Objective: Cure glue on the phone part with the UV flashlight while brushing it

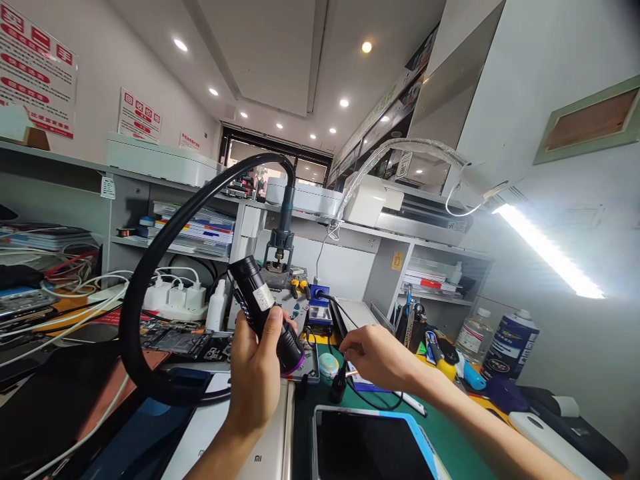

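Note:
My left hand (pixel 257 367) is wrapped round a black flashlight (pixel 260 287), held tilted with its purple-rimmed head pointing down to the right. My right hand (pixel 373 357) reaches over the green mat (pixel 310 427) with its fingers curled together. What they hold, if anything, is hidden behind them. Just below those fingertips stands a small black object with a narrow top (pixel 339 385), and beside it lies a round pale green tin (pixel 329 365). A tablet (pixel 370 443) with a dark screen lies on the mat in front of me.
A thick black flexible arm (pixel 145 267) arches over the left side. White chargers (pixel 175 297) and cables crowd the left bench. Opened circuit boards (pixel 183 340) lie nearby. On the right stand a blue spray can (pixel 510 345) and a clear bottle (pixel 473 333), under a bright lamp (pixel 550 250).

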Tool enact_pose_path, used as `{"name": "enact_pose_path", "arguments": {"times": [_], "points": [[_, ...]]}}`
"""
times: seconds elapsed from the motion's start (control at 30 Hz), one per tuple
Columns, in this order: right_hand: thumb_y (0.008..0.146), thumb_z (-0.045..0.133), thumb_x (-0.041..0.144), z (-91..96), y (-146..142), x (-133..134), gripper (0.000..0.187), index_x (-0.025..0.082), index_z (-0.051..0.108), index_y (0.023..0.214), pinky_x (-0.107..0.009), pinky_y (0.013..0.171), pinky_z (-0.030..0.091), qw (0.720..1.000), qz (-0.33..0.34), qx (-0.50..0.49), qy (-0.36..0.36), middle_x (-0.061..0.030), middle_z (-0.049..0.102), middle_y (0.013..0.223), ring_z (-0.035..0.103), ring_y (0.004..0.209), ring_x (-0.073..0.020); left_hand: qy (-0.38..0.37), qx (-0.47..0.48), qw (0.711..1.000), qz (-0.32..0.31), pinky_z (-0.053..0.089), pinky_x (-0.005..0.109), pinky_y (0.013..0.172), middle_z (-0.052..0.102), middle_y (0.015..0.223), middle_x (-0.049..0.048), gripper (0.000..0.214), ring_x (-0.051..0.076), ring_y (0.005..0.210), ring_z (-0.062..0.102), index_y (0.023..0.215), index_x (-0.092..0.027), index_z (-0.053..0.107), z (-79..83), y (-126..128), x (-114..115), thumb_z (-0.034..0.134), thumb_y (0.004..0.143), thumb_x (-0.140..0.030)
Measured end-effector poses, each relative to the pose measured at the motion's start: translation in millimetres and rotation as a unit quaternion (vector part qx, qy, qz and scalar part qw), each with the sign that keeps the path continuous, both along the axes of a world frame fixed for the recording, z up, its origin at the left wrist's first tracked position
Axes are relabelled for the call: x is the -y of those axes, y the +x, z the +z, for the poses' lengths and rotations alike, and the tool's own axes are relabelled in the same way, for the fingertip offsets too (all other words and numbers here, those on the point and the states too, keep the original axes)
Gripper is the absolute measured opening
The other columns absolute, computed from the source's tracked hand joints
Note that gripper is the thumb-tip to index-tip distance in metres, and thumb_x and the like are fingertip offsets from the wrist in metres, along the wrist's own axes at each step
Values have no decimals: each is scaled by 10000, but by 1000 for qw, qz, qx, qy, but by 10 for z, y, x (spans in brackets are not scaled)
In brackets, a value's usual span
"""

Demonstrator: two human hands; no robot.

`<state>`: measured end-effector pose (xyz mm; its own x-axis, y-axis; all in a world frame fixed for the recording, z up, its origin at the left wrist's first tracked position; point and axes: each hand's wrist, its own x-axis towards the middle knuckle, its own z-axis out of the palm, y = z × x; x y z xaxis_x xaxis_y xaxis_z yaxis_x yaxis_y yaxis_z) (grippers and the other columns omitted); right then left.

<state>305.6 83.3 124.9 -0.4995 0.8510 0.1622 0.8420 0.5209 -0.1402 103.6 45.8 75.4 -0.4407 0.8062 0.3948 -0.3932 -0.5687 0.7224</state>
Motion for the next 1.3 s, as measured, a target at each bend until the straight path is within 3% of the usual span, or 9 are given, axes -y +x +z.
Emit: {"name": "enact_pose_path", "arguments": {"times": [0.77,1.0,1.3], "points": [[1033,652,273,-16,13,-10,163,153,720,946,-357,779,589,1000,3,-12,7,-2,717,840,692,757,-175,-5,-2,1000,-3,526,248,629,639,872,11,337,171,791,622,971,-225,587,-31,-14,-3,680,886,-537],[1042,637,289,30,20,28,195,154,718,928,-300,669,577,1000,-6,-16,1,27,680,740,646,623,-144,-6,0,1000,-2,533,257,660,639,885,13,342,172,812,619,964,-225,595,-30,-12,-19,684,880,-544],[1037,639,291,-27,25,9,184,159,722,939,-320,705,573,1000,6,-19,11,19,690,758,660,662,-156,-3,-2,1000,-2,535,260,665,627,864,10,347,181,829,625,956,-222,596,-12,-7,3,688,875,-546]]}}
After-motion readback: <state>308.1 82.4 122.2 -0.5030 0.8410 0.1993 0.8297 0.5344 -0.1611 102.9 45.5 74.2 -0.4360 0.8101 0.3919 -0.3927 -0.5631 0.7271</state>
